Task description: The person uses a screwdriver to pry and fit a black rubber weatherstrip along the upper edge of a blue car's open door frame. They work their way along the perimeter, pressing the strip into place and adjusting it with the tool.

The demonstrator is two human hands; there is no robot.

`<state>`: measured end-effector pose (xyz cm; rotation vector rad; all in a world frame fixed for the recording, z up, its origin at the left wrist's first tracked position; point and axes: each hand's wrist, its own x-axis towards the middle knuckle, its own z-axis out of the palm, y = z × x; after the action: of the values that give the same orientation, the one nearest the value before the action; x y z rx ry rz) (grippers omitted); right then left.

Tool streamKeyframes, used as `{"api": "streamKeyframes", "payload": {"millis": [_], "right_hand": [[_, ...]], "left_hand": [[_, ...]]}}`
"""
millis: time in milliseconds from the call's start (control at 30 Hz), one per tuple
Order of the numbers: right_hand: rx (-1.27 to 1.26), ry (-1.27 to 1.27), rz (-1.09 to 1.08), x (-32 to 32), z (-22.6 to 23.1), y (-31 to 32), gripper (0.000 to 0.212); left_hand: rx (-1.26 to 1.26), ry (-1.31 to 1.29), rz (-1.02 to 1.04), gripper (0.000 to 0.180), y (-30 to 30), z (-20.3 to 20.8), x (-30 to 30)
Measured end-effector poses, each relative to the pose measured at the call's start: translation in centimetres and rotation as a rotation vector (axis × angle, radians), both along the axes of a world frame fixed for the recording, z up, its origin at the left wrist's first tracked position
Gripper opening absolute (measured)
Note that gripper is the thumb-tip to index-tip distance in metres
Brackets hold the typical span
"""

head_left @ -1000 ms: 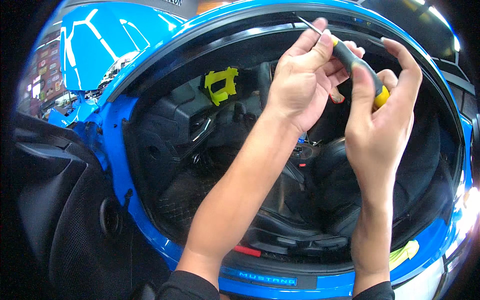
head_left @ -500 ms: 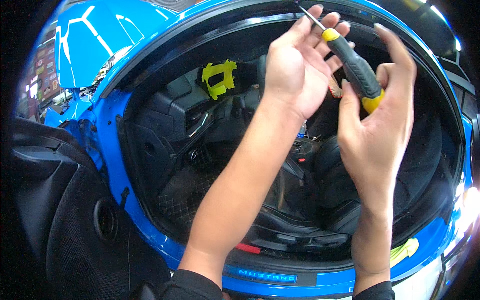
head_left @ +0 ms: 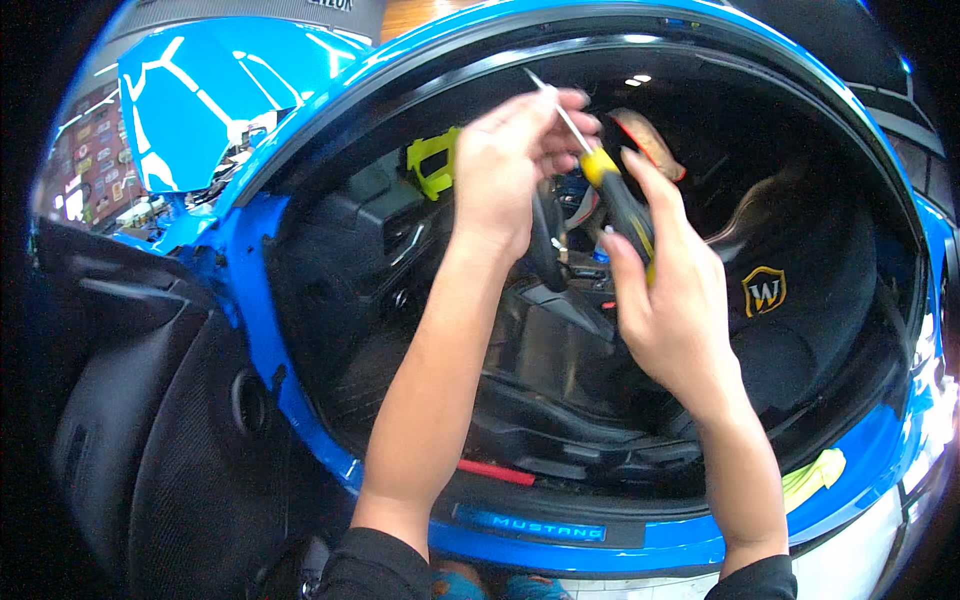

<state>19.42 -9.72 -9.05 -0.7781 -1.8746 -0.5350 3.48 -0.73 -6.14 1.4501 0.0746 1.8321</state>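
A black door panel (head_left: 190, 430) stands open at the left of a blue car (head_left: 265, 310). Yellow-green tape (head_left: 432, 183) marks the dark interior. The left hand (head_left: 492, 180) curls loosely at the slim shaft of a screwdriver (head_left: 624, 208) raised before the doorway; whether it pinches is unclear. The right hand (head_left: 680, 305) grips the black-and-yellow handle between thumb and fingers. Far right, a yellow-green cloth (head_left: 815, 480) lies on the sill.

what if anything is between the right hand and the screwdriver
Nothing visible: the right hand grips the screwdriver directly by its handle. The left hand is up at the metal shaft, clear of that grip.
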Motion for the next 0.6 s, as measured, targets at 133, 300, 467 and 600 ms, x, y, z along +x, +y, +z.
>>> {"api": "streamKeyframes", "payload": {"millis": [133,300,467,600], "right_hand": [[-0.532,0.260,0.140,5.0,-8.7,-4.0,0.040],[-1.066,0.793,0.160,14.2,-25.2,-12.4,0.043],[-1.373,1.032,0.203,15.8,-35.8,-19.7,0.039],[-1.483,1.131,0.384,12.9,-35.1,-20.3,0.032]], "left_hand": [[0.176,0.137,0.868,0.022,0.3,-2.2,-2.2],[0.466,-0.008,1.867,0.037,-0.9,-0.2,-10.5],[0.389,0.222,1.906,0.038,-0.3,-2.8,-19.4],[0.440,0.161,1.892,0.033,0.5,-3.2,-19.7]]}}
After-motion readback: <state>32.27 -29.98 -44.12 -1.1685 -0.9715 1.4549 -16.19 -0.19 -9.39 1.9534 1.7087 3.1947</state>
